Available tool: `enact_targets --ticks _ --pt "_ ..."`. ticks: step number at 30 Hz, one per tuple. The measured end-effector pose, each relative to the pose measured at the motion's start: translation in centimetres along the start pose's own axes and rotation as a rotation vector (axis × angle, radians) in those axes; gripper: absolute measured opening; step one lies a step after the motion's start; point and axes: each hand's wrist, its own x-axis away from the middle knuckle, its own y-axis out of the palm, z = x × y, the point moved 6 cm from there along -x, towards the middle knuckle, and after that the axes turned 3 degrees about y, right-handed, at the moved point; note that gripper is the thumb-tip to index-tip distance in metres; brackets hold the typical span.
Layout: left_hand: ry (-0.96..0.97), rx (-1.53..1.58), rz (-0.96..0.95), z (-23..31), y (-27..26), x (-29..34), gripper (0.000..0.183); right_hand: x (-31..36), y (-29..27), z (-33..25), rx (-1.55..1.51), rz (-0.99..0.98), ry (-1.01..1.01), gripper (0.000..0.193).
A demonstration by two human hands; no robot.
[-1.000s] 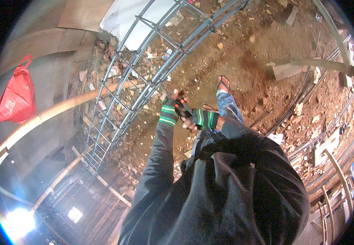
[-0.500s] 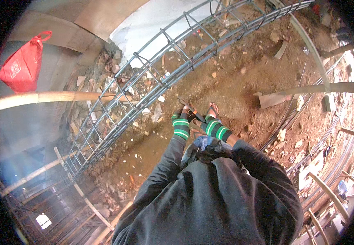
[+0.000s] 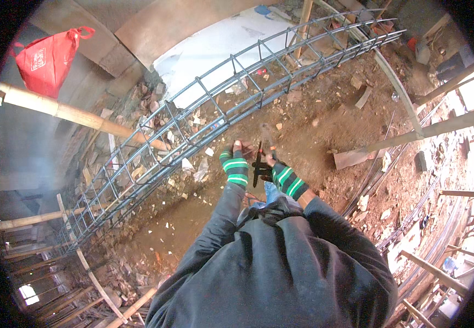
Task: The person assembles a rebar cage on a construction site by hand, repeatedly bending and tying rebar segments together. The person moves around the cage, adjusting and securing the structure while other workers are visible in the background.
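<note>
Standing on rubble-strewn earth at a building site, a worker in a dark jacket holds a dark, red-handled tool (image 3: 257,164) at the centre of the frame. The left hand (image 3: 234,164) and the right hand (image 3: 279,172), both in green-striped fingerless gloves, close around it from either side; the tool's exact kind is hard to make out, and the right fingers are partly hidden behind it. A long steel rebar cage (image 3: 204,109) curves from lower left to upper right just beyond the hands. A red bag (image 3: 51,57) hangs at upper left above a bamboo pole (image 3: 78,116). The legs are mostly hidden by the torso.
</note>
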Motion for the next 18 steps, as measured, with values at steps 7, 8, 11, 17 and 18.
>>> enact_targets --ticks 7,8,11,17,18 --pt "0.058 0.152 0.034 3.4 -3.1 -1.6 0.023 5.3 -8.5 -7.9 -0.43 0.415 -0.132 0.035" --pt "0.013 0.272 0.046 2.5 -3.7 -1.9 0.022 5.5 -10.8 -10.9 -0.213 0.501 -0.229 0.033" --pt "-0.166 0.511 0.096 -1.5 -5.3 -2.6 0.013 6.6 -15.6 -19.9 0.51 0.754 -0.554 0.032" --pt "-0.545 0.425 0.225 -11.6 -5.3 -3.1 0.01 1.9 -20.5 -34.7 0.735 0.776 -0.904 0.032" --pt "-0.58 0.391 0.187 -12.7 -4.3 -3.4 0.012 0.5 -20.6 -36.4 0.874 0.868 -0.897 0.031"
